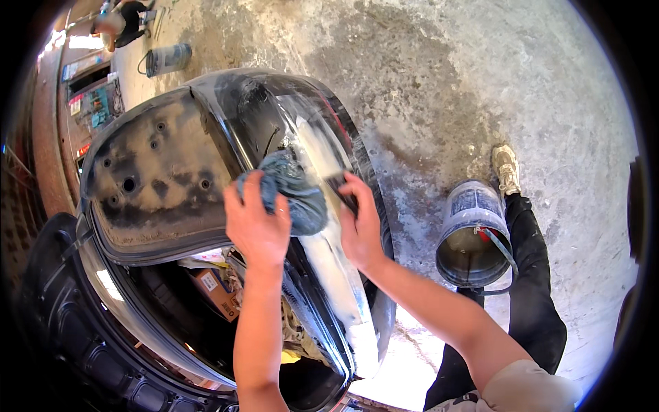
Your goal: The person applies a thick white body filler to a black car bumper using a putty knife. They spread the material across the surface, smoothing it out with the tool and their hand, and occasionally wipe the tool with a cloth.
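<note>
My left hand (258, 223) is closed on a wet-looking blue-grey cloth (295, 189), bunched up against the black car body. To its right, my right hand (361, 223) grips a small dark block (341, 189), held to the outer side of a whitish, sanded-looking strip (321, 257) on the body panel. The strip runs lengthwise along the car's edge, beside the open compartment. Part of the block is hidden by my fingers, so its exact kind cannot be made out.
A bucket (473, 237) of murky liquid stands by my legs, a hose over its rim. The open compartment holds a cardboard box (218, 292). A bare, stained panel (161, 185) lies left of my hands. Another bucket (168, 60) and a person (123, 24) are farther off.
</note>
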Motion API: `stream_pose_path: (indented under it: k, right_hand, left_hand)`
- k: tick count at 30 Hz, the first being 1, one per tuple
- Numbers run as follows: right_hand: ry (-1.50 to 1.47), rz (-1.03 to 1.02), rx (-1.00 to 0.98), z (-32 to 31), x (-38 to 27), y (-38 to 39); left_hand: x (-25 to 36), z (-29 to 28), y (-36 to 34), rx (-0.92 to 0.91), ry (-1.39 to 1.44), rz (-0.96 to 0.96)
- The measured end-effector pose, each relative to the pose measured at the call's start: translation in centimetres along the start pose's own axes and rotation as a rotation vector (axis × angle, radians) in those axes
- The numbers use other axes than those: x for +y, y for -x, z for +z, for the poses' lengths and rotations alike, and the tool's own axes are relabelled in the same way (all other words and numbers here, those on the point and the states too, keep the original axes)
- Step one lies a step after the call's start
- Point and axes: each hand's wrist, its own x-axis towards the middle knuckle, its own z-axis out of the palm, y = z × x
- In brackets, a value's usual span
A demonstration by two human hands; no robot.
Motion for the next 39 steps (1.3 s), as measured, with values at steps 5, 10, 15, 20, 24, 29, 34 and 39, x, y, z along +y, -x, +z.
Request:
stream_pose_path:
  k: [5,10,15,20,24,29,34,39]
  right_hand:
    - [0.118,-0.065,-0.077,0.4,-0.7,-1.4]
    - [0.198,0.039,-0.144,-0.4,-4.9,-1.4]
    - [0.284,-0.145,-0.087,2.2,-3.1,-5.0]
    - [0.375,-0.168,-0.244,3.0,-2.5,-6.4]
    - [0.444,-0.184,-0.306,1.3,-3.5,-3.3]
    - [0.462,-0.292,-0.255,3.5,-4.9,-9.5]
    - [0.468,-0.283,-0.310,2.5,-4.7,-7.5]
    - [0.463,-0.327,-0.303,2.0,-4.9,-6.0]
  left_hand:
    - [-1.1,-0.4,-3.8,0.033,-0.097,0.045]
    - [-0.7,-1.4,-3.9,-0.223,-0.054,0.305]
    - [-1.9,-0.7,-6.3,-0.180,-0.021,0.257]
    - [-1.5,3.3,-6.9,0.210,0.012,0.035]
    - [-1.5,4.1,-6.7,0.229,0.088,0.004]
    - [-2.1,4.3,-6.9,0.272,0.092,0.082]
    - [-2.1,4.5,-7.0,0.282,0.093,0.114]
    - [-2.2,4.6,-7.3,0.277,0.104,0.109]
